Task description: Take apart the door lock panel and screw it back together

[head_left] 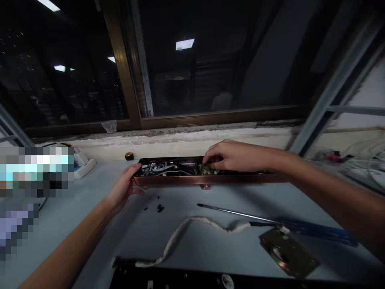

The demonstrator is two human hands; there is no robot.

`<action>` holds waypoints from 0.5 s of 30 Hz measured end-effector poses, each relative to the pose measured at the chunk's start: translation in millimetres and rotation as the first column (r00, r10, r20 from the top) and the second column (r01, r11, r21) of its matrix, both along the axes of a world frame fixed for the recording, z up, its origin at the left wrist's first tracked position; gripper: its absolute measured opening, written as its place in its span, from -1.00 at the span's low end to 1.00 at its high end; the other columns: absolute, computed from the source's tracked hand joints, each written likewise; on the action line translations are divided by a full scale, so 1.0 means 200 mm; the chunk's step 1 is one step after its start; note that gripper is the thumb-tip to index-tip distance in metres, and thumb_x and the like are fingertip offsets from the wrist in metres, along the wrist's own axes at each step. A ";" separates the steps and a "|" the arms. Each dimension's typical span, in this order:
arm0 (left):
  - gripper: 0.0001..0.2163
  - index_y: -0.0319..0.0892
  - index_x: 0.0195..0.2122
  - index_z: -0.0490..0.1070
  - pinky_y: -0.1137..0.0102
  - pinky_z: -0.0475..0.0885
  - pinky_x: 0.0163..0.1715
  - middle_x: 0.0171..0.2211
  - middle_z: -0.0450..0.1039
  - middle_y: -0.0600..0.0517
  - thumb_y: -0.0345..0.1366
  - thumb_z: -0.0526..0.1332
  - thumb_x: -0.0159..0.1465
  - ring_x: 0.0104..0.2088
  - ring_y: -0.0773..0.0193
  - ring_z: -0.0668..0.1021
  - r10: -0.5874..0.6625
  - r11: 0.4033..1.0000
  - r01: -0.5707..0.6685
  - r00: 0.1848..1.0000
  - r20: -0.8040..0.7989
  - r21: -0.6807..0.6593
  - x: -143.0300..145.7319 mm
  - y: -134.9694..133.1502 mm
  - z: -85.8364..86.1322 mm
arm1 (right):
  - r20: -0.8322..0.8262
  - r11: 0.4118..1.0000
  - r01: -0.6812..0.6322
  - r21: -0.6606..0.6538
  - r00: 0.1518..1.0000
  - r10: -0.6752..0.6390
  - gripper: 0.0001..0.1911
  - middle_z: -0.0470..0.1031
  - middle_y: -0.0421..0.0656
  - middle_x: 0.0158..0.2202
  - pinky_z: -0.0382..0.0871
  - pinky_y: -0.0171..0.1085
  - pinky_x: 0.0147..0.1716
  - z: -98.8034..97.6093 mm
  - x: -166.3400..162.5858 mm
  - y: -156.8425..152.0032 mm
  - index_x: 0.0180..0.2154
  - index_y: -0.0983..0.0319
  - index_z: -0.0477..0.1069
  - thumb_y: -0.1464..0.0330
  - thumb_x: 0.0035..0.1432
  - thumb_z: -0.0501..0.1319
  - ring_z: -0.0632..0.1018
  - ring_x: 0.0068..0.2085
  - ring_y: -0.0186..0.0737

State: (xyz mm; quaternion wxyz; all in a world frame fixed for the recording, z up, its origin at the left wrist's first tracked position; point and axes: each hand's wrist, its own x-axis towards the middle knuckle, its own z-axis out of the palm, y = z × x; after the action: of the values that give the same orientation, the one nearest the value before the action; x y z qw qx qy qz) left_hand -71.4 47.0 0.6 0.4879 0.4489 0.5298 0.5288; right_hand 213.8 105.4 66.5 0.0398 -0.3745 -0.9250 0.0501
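A long copper-edged housing, which looks like a door lock panel, lies with its open inside facing up. It holds a blue circuit board and white wires. My left hand grips its left end, thumb on the top rim and fingers curled below. Over its middle, my right hand pinches a small round brass-coloured part seated in the housing; the fingers partly hide it. Beneath the front edge a copper-coloured knob sticks out. My right forearm covers part of the housing's right end.
Small dark screws lie in front. A blue-handled screwdriver, a brass-coloured plate and a black panel with a white-sleeved cable are nearer. Behind stand a yellow-black round object and a power strip.
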 end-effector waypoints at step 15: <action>-0.76 -0.23 -0.29 0.34 0.47 0.40 -0.68 -0.52 0.42 0.02 -0.17 0.17 0.11 -0.58 0.32 0.47 -0.002 1.000 0.002 1.000 -0.012 0.006 0.00 -0.01 0.00 | 0.058 1.000 -0.022 0.018 0.998 0.021 -0.70 0.53 -0.09 -0.30 0.25 -0.26 -0.28 0.02 -0.03 -0.01 -0.25 0.25 0.49 0.35 0.06 0.04 0.48 -0.30 -0.20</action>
State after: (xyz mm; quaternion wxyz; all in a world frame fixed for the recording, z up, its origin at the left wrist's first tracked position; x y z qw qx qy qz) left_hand -71.4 45.9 1.3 0.4839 0.4540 0.5309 0.5271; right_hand 207.5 102.6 70.6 0.0158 -0.3654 -0.9302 0.0311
